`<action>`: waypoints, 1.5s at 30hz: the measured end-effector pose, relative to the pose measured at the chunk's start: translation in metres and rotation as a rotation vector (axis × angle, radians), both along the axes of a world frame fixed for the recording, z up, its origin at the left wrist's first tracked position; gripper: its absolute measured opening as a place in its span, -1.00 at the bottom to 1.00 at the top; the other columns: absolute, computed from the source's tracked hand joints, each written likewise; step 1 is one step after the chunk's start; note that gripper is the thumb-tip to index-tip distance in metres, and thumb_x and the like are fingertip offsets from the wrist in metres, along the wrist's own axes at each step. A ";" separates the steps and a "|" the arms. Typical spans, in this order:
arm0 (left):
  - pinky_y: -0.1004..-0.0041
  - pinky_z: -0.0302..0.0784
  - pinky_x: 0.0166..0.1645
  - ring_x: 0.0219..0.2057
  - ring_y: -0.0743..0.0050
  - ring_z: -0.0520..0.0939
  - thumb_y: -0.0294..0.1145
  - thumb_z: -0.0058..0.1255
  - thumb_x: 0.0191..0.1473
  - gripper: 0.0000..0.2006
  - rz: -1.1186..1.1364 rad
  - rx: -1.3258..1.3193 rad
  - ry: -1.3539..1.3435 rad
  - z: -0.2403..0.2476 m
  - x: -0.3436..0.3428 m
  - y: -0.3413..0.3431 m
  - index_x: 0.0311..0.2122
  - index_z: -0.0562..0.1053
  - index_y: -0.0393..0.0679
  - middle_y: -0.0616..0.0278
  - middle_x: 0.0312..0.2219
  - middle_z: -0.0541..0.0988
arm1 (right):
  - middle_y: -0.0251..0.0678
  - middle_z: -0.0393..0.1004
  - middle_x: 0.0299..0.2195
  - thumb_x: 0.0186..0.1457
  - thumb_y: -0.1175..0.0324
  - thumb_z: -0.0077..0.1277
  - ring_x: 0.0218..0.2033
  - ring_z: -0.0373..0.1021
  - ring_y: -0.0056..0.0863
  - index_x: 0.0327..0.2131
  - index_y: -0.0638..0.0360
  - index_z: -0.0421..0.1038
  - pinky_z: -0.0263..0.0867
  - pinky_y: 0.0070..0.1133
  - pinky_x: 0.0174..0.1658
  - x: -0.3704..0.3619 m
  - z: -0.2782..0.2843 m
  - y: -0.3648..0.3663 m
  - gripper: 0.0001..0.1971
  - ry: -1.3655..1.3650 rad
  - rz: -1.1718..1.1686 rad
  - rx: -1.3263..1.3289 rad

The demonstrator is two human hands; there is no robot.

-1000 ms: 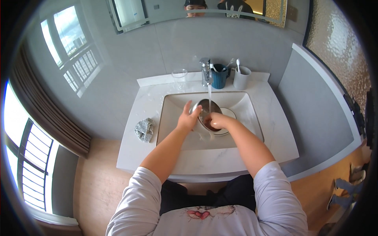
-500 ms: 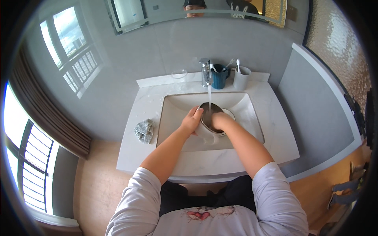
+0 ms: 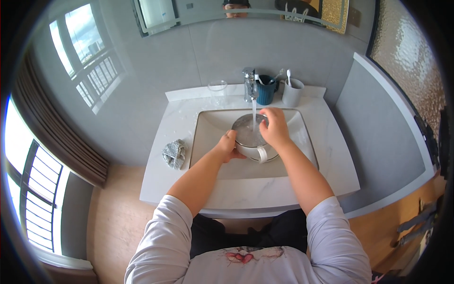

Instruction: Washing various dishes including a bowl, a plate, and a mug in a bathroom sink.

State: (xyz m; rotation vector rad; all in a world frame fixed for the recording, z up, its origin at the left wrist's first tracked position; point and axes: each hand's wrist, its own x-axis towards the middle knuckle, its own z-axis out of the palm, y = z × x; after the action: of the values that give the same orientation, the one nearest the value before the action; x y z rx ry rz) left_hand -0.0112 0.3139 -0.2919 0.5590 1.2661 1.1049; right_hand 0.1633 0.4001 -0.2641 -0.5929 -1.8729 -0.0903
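A white bowl with a side handle and a metal-grey inside (image 3: 247,150) sits tilted in the sink (image 3: 208,163) under the running tap (image 3: 249,85). The water stream falls into it, and water shows inside. Its white handle points toward me. My left hand (image 3: 228,146) is closed round the bowl's left side, thumb near the rim and fingers underneath. At the right rim, my right hand (image 3: 275,128) curls its fingers and thumb over the edge; part of that grip is hidden by the hand itself.
A crumpled grey-green cloth (image 3: 174,154) lies on the counter (image 3: 158,175) left of the sink. Behind the sink stand a clear cup (image 3: 217,90), a blue cup (image 3: 266,92) and a grey cup (image 3: 292,93) with toothbrushes. A mirror (image 3: 203,19) hangs above.
My right hand has come up out of the bowl to its right rim. The bowl has turned so its handle and water show. My left hand keeps its hold.
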 end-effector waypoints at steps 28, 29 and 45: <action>0.32 0.42 0.05 -0.06 0.38 0.51 -0.25 0.04 0.18 -0.57 -0.254 0.435 0.026 0.017 0.010 -0.010 0.08 0.32 -0.26 0.17 -0.08 0.49 | -0.37 0.39 -0.48 0.08 -0.33 -0.19 -0.68 0.27 -0.54 -0.35 0.08 0.40 0.20 -0.65 -0.64 0.033 -0.003 0.035 -0.40 0.219 0.046 -1.747; 0.30 0.42 0.07 -0.06 0.35 0.51 -0.27 -0.02 0.21 -0.59 -0.190 0.421 -0.097 0.017 0.011 -0.009 0.08 0.30 -0.29 0.15 -0.07 0.48 | -0.35 0.40 -0.46 0.07 -0.32 -0.18 -0.68 0.26 -0.54 -0.33 0.09 0.40 0.18 -0.64 -0.64 0.033 -0.007 0.040 -0.40 0.183 0.019 -1.690; 0.23 0.38 0.13 0.01 0.24 0.47 -0.48 -0.07 0.19 -0.60 0.042 0.387 -0.472 0.003 -0.011 0.004 0.11 0.20 -0.33 0.09 0.00 0.41 | 0.06 0.25 0.06 -0.02 -0.28 0.06 -0.08 0.42 -0.06 0.20 0.26 0.00 0.49 -0.28 -0.19 0.008 -0.005 -0.006 -0.05 -0.049 0.510 -1.653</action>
State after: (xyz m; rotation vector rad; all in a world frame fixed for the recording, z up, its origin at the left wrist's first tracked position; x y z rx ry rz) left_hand -0.0218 0.3175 -0.2885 0.5172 0.6603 1.4298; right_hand 0.1708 0.3937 -0.2688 -1.1007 -1.7353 1.9070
